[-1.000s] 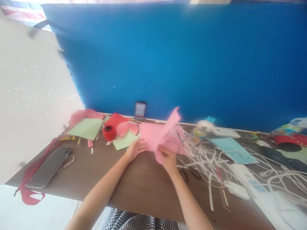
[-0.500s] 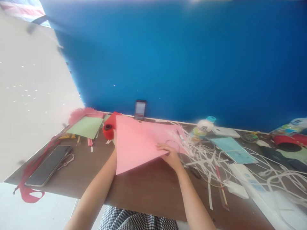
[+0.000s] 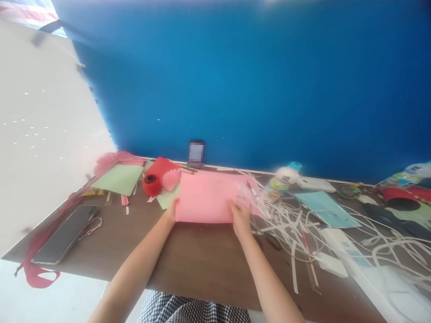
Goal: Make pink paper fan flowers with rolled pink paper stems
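Note:
A sheet of pink paper (image 3: 205, 197) lies across the middle of the brown table, its near edge towards me. My left hand (image 3: 172, 209) grips its left edge, with the fingers partly hidden behind the paper. Along the near edge, right of the middle, my right hand (image 3: 240, 216) has thumb and fingers closed on the sheet. The paper's right end reaches the tangle of thin white strips (image 3: 286, 224). Just beyond my left hand are a pink paper fan (image 3: 171, 179), a red roll (image 3: 152, 185) and a piece of pale green paper (image 3: 164, 200).
A phone (image 3: 65, 234) lies on the left beside a red strap (image 3: 42, 273). Behind the strips stands a glue bottle (image 3: 284, 177) with a blue cap. To the right are a light blue packet (image 3: 326, 209), white cables and a power strip (image 3: 350, 255). A blue partition (image 3: 235, 80) rises behind.
The raised left part of the pink paper has come down flatter, uncovering the pink fan and green paper. My left hand now shows at its left edge; my right hand stays near the front edge.

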Demonstrator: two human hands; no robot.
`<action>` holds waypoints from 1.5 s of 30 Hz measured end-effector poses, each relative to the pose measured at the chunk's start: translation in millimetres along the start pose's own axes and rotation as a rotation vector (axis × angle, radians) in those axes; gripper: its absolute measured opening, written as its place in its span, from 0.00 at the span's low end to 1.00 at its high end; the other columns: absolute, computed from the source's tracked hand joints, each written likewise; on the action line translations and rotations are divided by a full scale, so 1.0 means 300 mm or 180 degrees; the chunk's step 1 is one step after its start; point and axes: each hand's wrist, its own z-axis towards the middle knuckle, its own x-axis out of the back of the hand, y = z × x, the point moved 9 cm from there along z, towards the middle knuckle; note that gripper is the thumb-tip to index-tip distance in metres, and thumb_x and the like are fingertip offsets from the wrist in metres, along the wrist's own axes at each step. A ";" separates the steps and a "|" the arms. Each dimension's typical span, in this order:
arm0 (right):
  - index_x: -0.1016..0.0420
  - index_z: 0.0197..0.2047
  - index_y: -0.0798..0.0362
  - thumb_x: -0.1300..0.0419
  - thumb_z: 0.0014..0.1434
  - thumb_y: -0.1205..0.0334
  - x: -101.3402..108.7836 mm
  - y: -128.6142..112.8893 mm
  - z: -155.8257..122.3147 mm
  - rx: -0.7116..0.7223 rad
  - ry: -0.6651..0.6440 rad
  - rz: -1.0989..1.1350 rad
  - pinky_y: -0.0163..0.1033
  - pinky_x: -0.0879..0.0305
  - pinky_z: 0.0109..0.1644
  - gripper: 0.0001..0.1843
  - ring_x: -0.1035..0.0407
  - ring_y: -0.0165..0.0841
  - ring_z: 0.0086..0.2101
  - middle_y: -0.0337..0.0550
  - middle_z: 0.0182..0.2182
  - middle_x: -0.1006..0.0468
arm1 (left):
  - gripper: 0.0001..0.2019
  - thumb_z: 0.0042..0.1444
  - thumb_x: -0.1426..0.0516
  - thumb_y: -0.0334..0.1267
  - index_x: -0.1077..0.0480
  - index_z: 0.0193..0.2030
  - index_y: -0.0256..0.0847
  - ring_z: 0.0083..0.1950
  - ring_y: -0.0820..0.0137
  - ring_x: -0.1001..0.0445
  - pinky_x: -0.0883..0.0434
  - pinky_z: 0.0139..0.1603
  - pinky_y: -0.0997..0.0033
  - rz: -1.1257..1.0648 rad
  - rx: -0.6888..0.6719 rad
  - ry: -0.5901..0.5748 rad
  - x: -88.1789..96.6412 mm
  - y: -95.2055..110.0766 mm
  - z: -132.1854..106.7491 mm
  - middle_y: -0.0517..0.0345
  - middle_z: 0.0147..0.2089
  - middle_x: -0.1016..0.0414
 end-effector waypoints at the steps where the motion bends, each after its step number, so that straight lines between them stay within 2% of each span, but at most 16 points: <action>1: 0.31 0.24 0.56 0.43 0.47 0.49 0.023 -0.010 -0.001 0.0070 0.0229 -0.0116 0.38 0.38 0.34 0.16 0.36 0.32 0.27 0.39 0.22 0.31 | 0.23 0.57 0.59 0.48 0.30 0.37 0.33 0.45 0.57 0.29 0.34 0.43 0.55 -0.0298 0.0087 -0.0092 -0.013 0.003 -0.001 0.47 0.33 0.26; 3: 0.31 0.28 0.56 0.41 0.46 0.51 0.073 -0.044 -0.007 0.0294 0.0718 -0.0296 0.39 0.38 0.37 0.15 0.36 0.34 0.31 0.42 0.26 0.30 | 0.27 0.55 0.59 0.55 0.30 0.39 0.35 0.46 0.58 0.30 0.35 0.46 0.56 -0.1032 0.0245 -0.0249 -0.040 0.014 -0.001 0.48 0.36 0.26; 5: 0.31 0.36 0.57 0.39 0.44 0.53 0.108 -0.075 -0.016 0.0480 0.1088 -0.0300 0.39 0.38 0.39 0.18 0.35 0.34 0.33 0.44 0.31 0.29 | 0.25 0.51 0.53 0.57 0.31 0.41 0.36 0.46 0.60 0.30 0.35 0.47 0.59 -0.1431 0.0301 -0.0259 -0.055 0.025 0.001 0.49 0.38 0.26; 7: 0.36 0.45 0.57 0.39 0.44 0.54 0.121 -0.086 -0.019 0.0514 0.1203 -0.0185 0.39 0.38 0.38 0.26 0.35 0.33 0.32 0.45 0.33 0.29 | 0.23 0.44 0.43 0.52 0.31 0.42 0.37 0.44 0.61 0.29 0.34 0.45 0.62 -0.1442 0.0315 -0.0107 -0.054 0.022 0.004 0.49 0.39 0.26; 9: 0.37 0.49 0.58 0.40 0.45 0.55 0.118 -0.085 -0.015 0.0467 0.1156 -0.0139 0.39 0.38 0.37 0.28 0.35 0.33 0.31 0.45 0.32 0.29 | 0.21 0.38 0.38 0.46 0.31 0.38 0.36 0.39 0.64 0.28 0.33 0.41 0.66 -0.1232 0.0309 0.0144 -0.039 0.007 0.007 0.50 0.37 0.25; 12: 0.30 0.37 0.58 0.42 0.48 0.54 0.102 -0.075 -0.004 0.0401 0.0929 -0.0241 0.40 0.39 0.39 0.17 0.35 0.34 0.32 0.46 0.30 0.27 | 0.14 0.39 0.39 0.46 0.32 0.27 0.36 0.29 0.71 0.30 0.34 0.31 0.73 -0.0730 0.0239 0.0653 0.010 -0.012 0.008 0.56 0.27 0.28; 15: 0.28 0.29 0.57 0.43 0.48 0.51 0.086 -0.057 0.004 0.0323 0.0700 -0.0211 0.39 0.39 0.38 0.15 0.35 0.34 0.31 0.44 0.28 0.27 | 0.14 0.41 0.41 0.46 0.35 0.22 0.36 0.22 0.77 0.38 0.40 0.25 0.77 -0.0247 0.0068 0.0972 0.048 -0.002 0.007 0.64 0.19 0.36; 20: 0.29 0.27 0.57 0.44 0.49 0.50 0.084 -0.054 0.002 0.0298 0.0687 -0.0166 0.37 0.41 0.34 0.16 0.38 0.32 0.28 0.41 0.24 0.29 | 0.13 0.46 0.44 0.46 0.32 0.24 0.36 0.23 0.77 0.41 0.43 0.25 0.77 0.0122 -0.0147 0.1081 0.058 0.039 0.000 0.63 0.20 0.39; 24: 0.30 0.26 0.56 0.44 0.48 0.51 0.086 -0.066 -0.003 0.0266 0.0726 -0.0135 0.37 0.41 0.34 0.16 0.38 0.32 0.28 0.40 0.24 0.30 | 0.14 0.46 0.45 0.46 0.34 0.21 0.36 0.22 0.77 0.44 0.44 0.24 0.77 0.0268 -0.0218 0.1217 0.064 0.058 -0.011 0.64 0.18 0.42; 30: 0.30 0.24 0.56 0.44 0.48 0.49 0.087 -0.071 -0.005 0.0211 0.0761 -0.0067 0.37 0.42 0.33 0.17 0.39 0.31 0.27 0.40 0.23 0.30 | 0.15 0.45 0.44 0.46 0.36 0.19 0.36 0.21 0.77 0.44 0.44 0.23 0.77 0.0307 -0.0213 0.1300 0.070 0.056 -0.014 0.64 0.17 0.42; 35: 0.29 0.26 0.57 0.43 0.47 0.49 0.096 -0.065 -0.006 0.0190 0.0852 -0.0081 0.38 0.41 0.35 0.17 0.37 0.33 0.29 0.42 0.24 0.28 | 0.15 0.45 0.44 0.46 0.37 0.17 0.37 0.20 0.78 0.45 0.44 0.23 0.77 0.0349 -0.0257 0.1312 0.070 0.067 -0.017 0.65 0.16 0.42; 45: 0.28 0.26 0.57 0.43 0.47 0.50 0.104 -0.060 -0.006 0.0162 0.0907 -0.0139 0.38 0.40 0.35 0.16 0.36 0.33 0.29 0.42 0.24 0.28 | 0.13 0.46 0.44 0.45 0.34 0.21 0.37 0.21 0.76 0.42 0.43 0.24 0.76 0.0232 -0.0200 0.1230 0.058 0.052 -0.010 0.63 0.18 0.39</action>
